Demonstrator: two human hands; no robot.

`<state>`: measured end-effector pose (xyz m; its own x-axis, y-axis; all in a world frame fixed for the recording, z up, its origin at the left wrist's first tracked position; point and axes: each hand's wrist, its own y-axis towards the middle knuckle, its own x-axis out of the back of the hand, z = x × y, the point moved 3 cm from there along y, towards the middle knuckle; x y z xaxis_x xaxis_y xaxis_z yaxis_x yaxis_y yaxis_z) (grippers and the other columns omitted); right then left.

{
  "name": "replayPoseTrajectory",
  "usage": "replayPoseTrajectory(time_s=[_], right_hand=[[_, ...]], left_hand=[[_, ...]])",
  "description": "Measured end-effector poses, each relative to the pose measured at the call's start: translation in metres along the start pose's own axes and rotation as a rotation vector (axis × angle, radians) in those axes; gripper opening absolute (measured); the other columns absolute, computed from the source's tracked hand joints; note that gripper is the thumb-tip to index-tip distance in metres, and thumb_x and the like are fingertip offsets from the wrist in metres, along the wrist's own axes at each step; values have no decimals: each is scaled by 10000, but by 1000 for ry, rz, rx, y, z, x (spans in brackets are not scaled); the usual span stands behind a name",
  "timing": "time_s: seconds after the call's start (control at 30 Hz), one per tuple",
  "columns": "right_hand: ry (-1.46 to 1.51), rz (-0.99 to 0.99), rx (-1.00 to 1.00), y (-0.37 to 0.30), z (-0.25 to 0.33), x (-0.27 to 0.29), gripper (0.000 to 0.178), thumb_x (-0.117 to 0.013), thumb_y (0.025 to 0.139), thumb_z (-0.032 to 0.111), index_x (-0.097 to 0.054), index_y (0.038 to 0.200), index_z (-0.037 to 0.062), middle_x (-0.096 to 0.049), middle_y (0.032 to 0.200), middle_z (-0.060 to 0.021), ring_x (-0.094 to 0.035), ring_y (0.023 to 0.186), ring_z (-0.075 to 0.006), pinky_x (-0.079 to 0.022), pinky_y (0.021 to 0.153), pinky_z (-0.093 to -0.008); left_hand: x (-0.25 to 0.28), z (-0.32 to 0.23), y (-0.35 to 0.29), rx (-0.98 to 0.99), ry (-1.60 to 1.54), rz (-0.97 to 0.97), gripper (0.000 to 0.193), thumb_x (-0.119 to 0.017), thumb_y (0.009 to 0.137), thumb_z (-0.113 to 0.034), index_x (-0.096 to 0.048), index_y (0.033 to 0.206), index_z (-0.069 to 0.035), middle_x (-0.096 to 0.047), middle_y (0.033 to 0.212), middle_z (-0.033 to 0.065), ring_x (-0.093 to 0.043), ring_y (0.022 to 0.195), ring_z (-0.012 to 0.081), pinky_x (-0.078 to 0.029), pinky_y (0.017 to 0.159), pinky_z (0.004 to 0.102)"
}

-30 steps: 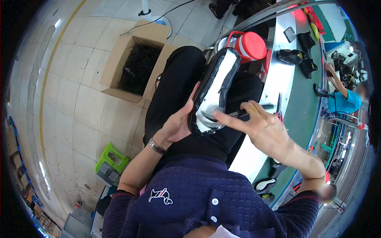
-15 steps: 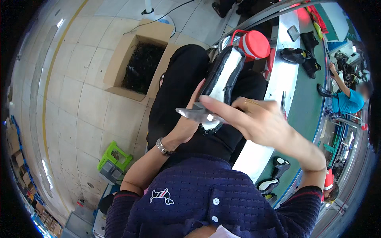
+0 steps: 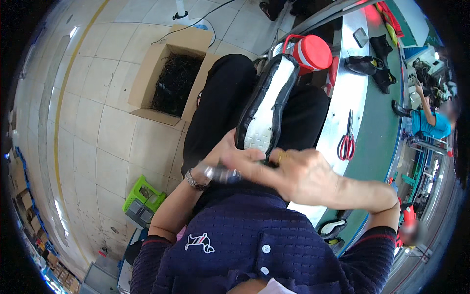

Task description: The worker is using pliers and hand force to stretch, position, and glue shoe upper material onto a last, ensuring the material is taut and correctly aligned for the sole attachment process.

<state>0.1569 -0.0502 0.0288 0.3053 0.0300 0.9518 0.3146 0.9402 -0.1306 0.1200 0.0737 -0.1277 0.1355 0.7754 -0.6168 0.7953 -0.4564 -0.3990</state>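
Observation:
Sole-up across my thighs lies a black shoe upper with a white underside, its black edges folded inward. Its near end is gripped by my left hand, whose wrist wears a metal watch. A shiny metal tool, smeared by motion, is in my right hand, just on the near side of the shoe. The right fingers are closed round the tool and overlap my left hand. What kind of tool it is cannot be made out.
Red-handled scissors lie on the metal bench edge at my right. Beside it runs a green belt bearing black shoes. A red-lidded jug stands beyond my knees. On the floor, a cardboard box holds black scraps.
My right hand and the metal tool have moved toward my body, off the shoe's near end. More of the white underside shows, and the scissors have come into sight.

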Motion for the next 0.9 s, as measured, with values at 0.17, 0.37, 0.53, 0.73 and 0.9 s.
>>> replayPoseTrajectory(time_s=[0.17, 0.37, 0.53, 0.73, 0.9], right_hand=[[-164, 201, -179, -4, -18, -19, 810, -528, 809, 47, -240, 1541, 238, -494, 579, -62, -510, 429, -126, -431, 375, -283], [-38, 48, -116, -4, -17, -21, 832, -539, 792, 62, -242, 1538, 278, -496, 561, -67, -510, 406, -142, -432, 367, -296], [-8, 50, 26, -8, -2, -16, 699, -469, 882, 54, -274, 1531, 227, -559, 577, -89, -533, 399, -116, -415, 326, -283], [-91, 126, -230, -4, -32, -12, 813, -569, 780, 54, -315, 1511, 304, -506, 581, -75, -516, 408, -177, -430, 362, -319], [199, 64, -260, 8, -65, 0, 701, -599, 875, 155, -305, 1501, 276, -600, 612, -97, -612, 501, -264, -484, 448, -378]], left_hand=[[9, 12, -6, 9, -121, 74, 455, -738, 815, -4, -554, 1231, -18, -654, 1085, 34, -620, 985, 122, -509, 879, 280], [7, 7, -7, 36, -66, 60, 496, -772, 790, -25, -556, 1236, -22, -652, 1099, 29, -617, 993, 119, -492, 908, 283], [11, 7, -5, 121, -114, 48, 428, -759, 786, 20, -598, 1179, -34, -670, 1085, 35, -625, 1016, 132, -491, 927, 293], [22, 2, -1, 135, 58, 140, 513, -813, 767, -63, -566, 1216, -31, -661, 1106, 52, -646, 994, 141, -518, 902, 285], [17, -19, 1, 71, 118, 107, 838, -827, 738, -77, -365, 1438, -67, -587, 1224, 54, -590, 1063, 135, -480, 941, 288]])
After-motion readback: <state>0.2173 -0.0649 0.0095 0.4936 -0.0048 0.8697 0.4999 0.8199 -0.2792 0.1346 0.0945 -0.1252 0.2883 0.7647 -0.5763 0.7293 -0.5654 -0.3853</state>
